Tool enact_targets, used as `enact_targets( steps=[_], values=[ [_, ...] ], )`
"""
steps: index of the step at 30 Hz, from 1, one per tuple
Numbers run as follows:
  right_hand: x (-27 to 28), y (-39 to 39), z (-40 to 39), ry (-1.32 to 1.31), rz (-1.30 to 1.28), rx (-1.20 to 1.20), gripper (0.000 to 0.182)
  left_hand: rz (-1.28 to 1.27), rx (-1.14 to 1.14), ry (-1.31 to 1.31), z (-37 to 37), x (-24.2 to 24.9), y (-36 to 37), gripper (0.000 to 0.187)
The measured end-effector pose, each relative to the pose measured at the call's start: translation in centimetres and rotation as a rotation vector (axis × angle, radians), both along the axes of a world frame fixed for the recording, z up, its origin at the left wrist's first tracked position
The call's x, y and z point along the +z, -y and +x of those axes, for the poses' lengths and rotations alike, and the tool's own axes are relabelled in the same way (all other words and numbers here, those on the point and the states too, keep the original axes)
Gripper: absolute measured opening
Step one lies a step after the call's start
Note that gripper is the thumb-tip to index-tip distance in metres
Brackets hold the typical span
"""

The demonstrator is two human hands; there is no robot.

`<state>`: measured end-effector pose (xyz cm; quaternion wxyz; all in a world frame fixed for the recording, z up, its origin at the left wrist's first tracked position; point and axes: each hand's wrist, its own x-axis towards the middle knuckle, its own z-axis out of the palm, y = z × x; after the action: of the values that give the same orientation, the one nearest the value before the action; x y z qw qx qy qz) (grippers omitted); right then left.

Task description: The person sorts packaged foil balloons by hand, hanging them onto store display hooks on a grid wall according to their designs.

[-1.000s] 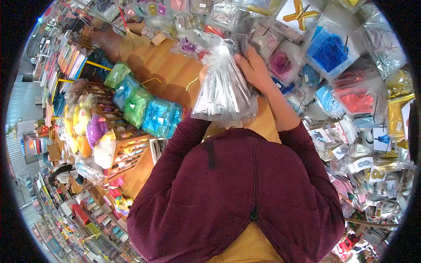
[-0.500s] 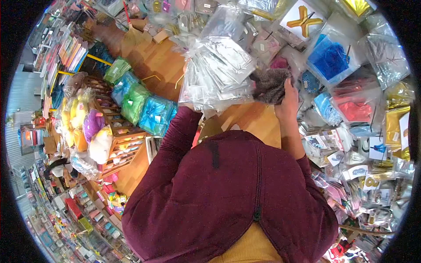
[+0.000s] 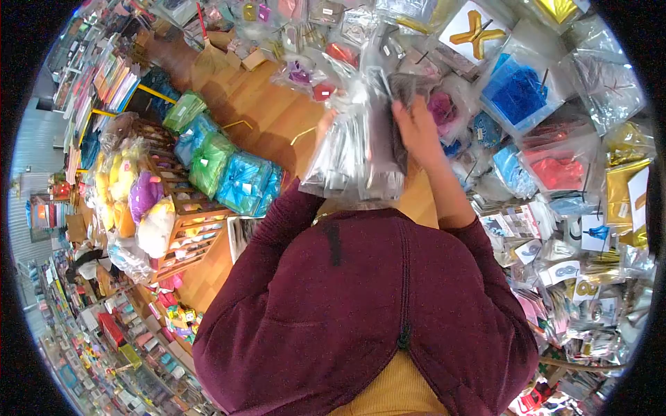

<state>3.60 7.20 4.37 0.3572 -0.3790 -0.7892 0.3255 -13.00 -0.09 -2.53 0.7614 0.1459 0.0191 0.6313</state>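
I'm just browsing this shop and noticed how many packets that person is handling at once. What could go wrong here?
The bundle of clear silver packets is thick and glossy; held by the left hand while the right hand works at its top, some might slip onto the wooden floor. The right arm is close to the hanging bags, so an elbow could perhaps knock one loose.

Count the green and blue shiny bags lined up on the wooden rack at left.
4: green bag farthest up, blue bag next, green bag third, large blue bag nearest the person. Others may hide behind them.
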Motion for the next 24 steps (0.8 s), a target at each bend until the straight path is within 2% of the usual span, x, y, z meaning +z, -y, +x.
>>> enact_targets(
  steps=[1,2,3,4,5,6,7,8,11,12,15,19,21,22,24],
  values=[
    [0.1,-1.1,0.1,0.0,-0.268,-0.063,0.035,0.002,0.003,0.0,0.2,0.3,-0.1,0.048],
    [0.3,-1.9,-0.1,-0.035,-0.395,-0.015,0.036,-0.175,0.129,-0.097,0.7,0.8,-0.4,0.048],
    [0.1,-1.6,-0.3,-0.031,-0.393,-0.009,0.036,-0.354,0.255,-0.192,0.9,1.0,-0.6,0.047],
    [-0.2,-0.6,-1.0,-0.039,-0.255,-0.006,0.035,-0.183,0.132,-0.034,0.1,-0.5,-0.7,0.049],
    [0.0,1.0,-1.9,-0.048,-0.119,-0.004,0.037,-0.185,0.138,-0.033,-0.1,-0.2,-1.0,0.049],
    [-0.2,2.9,-2.7,-0.014,-0.089,0.116,0.046,-0.175,0.19,0.039,-0.1,0.4,-1.2,0.052],
    [-2.1,4.2,-3.1,-0.078,0.204,0.256,0.049,-0.162,0.24,0.11,-0.1,0.7,-1.4,0.055],
    [-2.0,5.2,-3.1,-0.034,0.248,0.35,0.049,-0.396,0.479,-0.332,-0.5,0.7,-1.8,0.058],
    [-0.7,6.3,-1.9,0.011,0.282,0.552,0.049,-0.434,0.35,-0.197,-2.0,2.3,-1.6,0.057],
    [-0.6,7.0,-1.3,0.007,0.242,0.658,0.048,-0.449,0.398,-0.192,-2.5,1.0,-1.9,0.055],
    [-1.0,7.5,-0.5,0.04,0.311,0.704,0.045,-0.426,0.356,-0.167,-1.8,-0.3,-1.5,0.055],
    [-1.5,5.9,-0.4,0.063,0.314,0.59,0.045,-0.362,0.267,-0.109,0.7,-1.2,-1.8,0.054],
    [-1.7,3.6,-0.9,0.021,0.298,0.257,0.043,-0.339,0.222,-0.087,1.7,-1.6,-1.6,0.054],
    [-1.8,2.0,-1.0,0.019,0.296,0.253,0.043,-0.329,0.201,-0.075,2.1,-1.8,-1.4,0.054],
    [-1.3,-0.6,-1.3,-0.179,0.137,0.112,0.045,-0.305,0.152,-0.056,2.5,-1.9,-1.3,0.054]
  ],
)
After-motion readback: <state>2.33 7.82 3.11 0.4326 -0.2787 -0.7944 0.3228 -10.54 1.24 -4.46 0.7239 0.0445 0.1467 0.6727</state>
